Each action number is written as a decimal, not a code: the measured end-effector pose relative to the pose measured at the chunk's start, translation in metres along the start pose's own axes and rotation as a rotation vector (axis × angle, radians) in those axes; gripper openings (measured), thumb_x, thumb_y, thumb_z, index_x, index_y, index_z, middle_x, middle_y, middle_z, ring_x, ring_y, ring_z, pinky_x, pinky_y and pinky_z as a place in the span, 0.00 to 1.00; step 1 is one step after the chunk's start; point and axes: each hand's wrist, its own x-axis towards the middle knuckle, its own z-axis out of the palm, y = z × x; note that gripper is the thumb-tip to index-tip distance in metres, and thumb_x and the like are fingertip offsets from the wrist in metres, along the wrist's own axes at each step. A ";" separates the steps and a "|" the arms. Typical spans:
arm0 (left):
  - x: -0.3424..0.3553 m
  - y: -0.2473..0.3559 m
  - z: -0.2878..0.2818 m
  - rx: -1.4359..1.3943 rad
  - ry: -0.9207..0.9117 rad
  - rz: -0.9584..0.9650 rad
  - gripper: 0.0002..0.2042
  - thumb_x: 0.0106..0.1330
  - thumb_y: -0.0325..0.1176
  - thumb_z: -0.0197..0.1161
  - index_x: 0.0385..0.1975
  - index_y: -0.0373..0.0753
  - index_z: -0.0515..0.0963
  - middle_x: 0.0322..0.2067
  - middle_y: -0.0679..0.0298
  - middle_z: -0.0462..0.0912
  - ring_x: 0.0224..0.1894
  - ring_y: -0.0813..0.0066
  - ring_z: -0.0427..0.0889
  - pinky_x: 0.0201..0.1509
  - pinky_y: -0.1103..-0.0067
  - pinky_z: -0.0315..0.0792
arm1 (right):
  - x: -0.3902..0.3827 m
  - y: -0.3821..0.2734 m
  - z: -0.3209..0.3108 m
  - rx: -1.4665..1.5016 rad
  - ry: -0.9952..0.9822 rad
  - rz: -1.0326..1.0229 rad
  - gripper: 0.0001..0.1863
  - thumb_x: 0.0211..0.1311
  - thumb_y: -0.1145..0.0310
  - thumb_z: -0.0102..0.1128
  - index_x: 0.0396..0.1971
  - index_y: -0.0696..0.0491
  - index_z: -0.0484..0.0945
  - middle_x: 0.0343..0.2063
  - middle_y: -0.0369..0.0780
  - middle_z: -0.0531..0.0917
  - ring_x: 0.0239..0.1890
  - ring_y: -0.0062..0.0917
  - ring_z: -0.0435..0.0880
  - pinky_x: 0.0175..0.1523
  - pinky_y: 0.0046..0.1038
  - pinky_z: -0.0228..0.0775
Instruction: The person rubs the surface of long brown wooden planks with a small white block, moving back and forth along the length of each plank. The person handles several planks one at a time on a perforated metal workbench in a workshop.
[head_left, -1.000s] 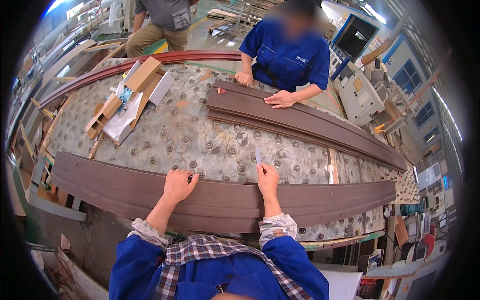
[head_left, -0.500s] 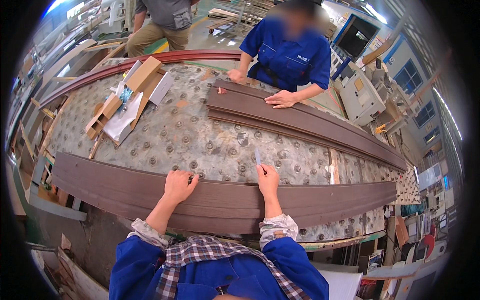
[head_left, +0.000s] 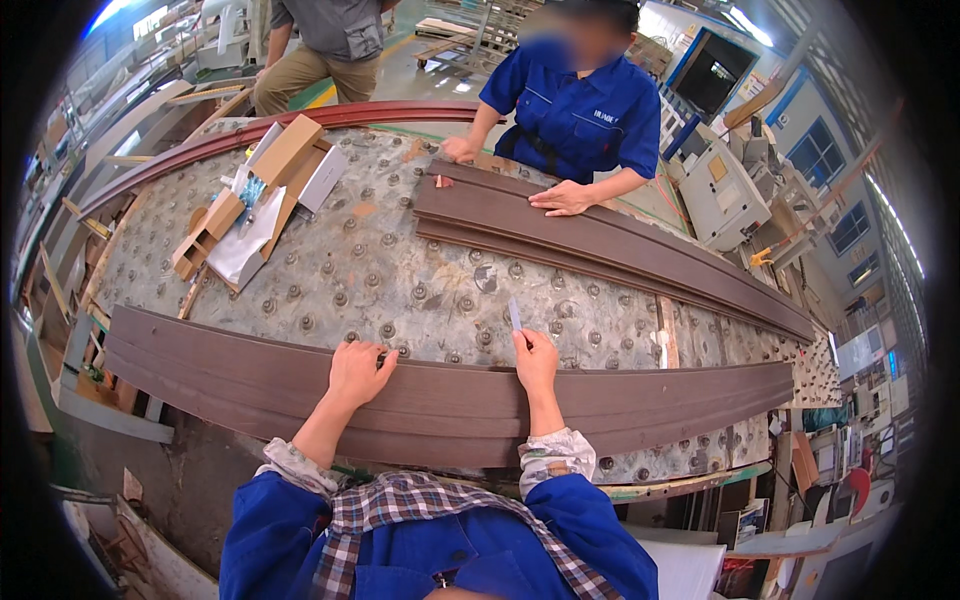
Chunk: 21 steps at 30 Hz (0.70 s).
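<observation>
A long brown grooved board (head_left: 450, 400) lies across the near side of the table. My left hand (head_left: 362, 375) rests on it left of the middle, its fingers hooked over the far edge and the thumb out to the right. My right hand (head_left: 538, 362) is closed round a thin, pale, flat blade-like tool (head_left: 515, 314), which points away from me over the tabletop. Its lower end is hidden in my fist, and my wrist lies above the board.
Across the studded metal table (head_left: 390, 280), a co-worker (head_left: 580, 110) in blue has one hand on stacked brown boards (head_left: 620, 240). An opened cardboard box (head_left: 255, 205) lies at the left, before a long reddish profile (head_left: 300, 122). Another person (head_left: 325, 50) stands behind.
The co-worker's head has turned, and the hand at the stack's left end has shifted slightly left. My hands and the near board look almost unmoved.
</observation>
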 end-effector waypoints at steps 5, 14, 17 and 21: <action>0.000 0.001 -0.001 -0.010 0.016 0.004 0.14 0.63 0.43 0.60 0.27 0.39 0.84 0.27 0.61 0.84 0.33 0.63 0.80 0.43 0.70 0.68 | -0.001 -0.007 -0.003 -0.021 -0.012 0.016 0.13 0.59 0.61 0.63 0.36 0.54 0.85 0.25 0.42 0.80 0.27 0.35 0.80 0.35 0.32 0.70; -0.003 0.000 -0.003 -0.006 0.006 0.001 0.14 0.64 0.42 0.59 0.27 0.39 0.84 0.28 0.61 0.84 0.34 0.63 0.80 0.43 0.69 0.68 | -0.004 -0.007 -0.002 -0.007 0.013 -0.036 0.12 0.59 0.61 0.63 0.35 0.54 0.84 0.25 0.42 0.79 0.27 0.35 0.79 0.36 0.33 0.70; -0.001 0.001 0.001 -0.018 -0.021 -0.015 0.15 0.64 0.43 0.58 0.28 0.38 0.84 0.28 0.60 0.84 0.34 0.61 0.81 0.44 0.68 0.69 | -0.006 -0.005 -0.005 0.012 0.027 -0.049 0.11 0.58 0.62 0.63 0.34 0.55 0.84 0.25 0.42 0.80 0.27 0.35 0.78 0.36 0.33 0.70; 0.003 0.002 0.005 -0.028 0.003 0.000 0.15 0.66 0.42 0.57 0.27 0.38 0.83 0.27 0.58 0.83 0.34 0.59 0.81 0.43 0.67 0.69 | 0.001 0.003 -0.002 0.027 0.073 -0.047 0.11 0.58 0.63 0.63 0.34 0.56 0.84 0.25 0.44 0.80 0.29 0.37 0.79 0.37 0.34 0.70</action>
